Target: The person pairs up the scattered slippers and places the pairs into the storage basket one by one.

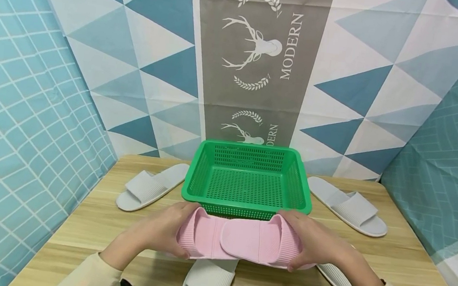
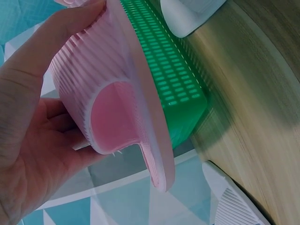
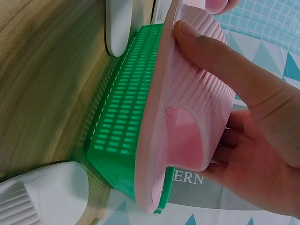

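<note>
My left hand [image 1: 167, 229] grips a pink slipper [image 1: 204, 236] by its ribbed strap, thumb on one side and fingers curled round the other. Another pink slipper [image 1: 241, 240] is held the same way in my right hand [image 1: 317, 241]. Both are raised above the table, soles low, with their plain ends meeting in the middle; the right one overlaps the left. Just behind them stands a green perforated basket [image 1: 247, 205], with nothing inside. In both wrist views the basket's side wall [image 2: 173, 79] shows close beyond the slipper soles.
Light grey slippers lie on the wooden table [image 1: 89, 235]: one left of the basket [image 1: 149, 188], one to its right [image 1: 356, 210], one in front [image 1: 210, 285], and one partly behind my right forearm [image 1: 338, 280]. Patterned cloth [image 1: 162, 61] hangs behind and at both sides.
</note>
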Available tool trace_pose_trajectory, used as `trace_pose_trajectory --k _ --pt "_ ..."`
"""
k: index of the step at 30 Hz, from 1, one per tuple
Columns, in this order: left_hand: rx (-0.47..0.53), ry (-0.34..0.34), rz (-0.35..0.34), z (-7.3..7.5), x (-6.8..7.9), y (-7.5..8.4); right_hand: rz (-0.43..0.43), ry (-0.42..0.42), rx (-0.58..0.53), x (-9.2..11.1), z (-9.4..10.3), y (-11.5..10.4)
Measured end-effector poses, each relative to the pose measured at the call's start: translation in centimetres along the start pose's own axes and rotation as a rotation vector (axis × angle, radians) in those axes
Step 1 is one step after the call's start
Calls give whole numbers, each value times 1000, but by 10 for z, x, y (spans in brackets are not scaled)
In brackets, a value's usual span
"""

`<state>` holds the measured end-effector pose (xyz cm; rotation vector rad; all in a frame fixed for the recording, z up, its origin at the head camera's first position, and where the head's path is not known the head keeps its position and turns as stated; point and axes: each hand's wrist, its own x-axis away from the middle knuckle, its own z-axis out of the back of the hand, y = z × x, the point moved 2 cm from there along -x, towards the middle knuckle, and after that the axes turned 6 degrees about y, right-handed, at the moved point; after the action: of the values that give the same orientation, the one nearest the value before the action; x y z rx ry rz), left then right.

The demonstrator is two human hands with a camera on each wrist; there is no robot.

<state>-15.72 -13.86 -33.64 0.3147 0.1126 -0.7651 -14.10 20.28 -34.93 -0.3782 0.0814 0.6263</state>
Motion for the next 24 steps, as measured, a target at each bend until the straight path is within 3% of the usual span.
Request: trace_pose_trajectory --k 24 --pt "-7 2 -1 -3 -2 -1 -12 -12 -5 -6 0 -5"
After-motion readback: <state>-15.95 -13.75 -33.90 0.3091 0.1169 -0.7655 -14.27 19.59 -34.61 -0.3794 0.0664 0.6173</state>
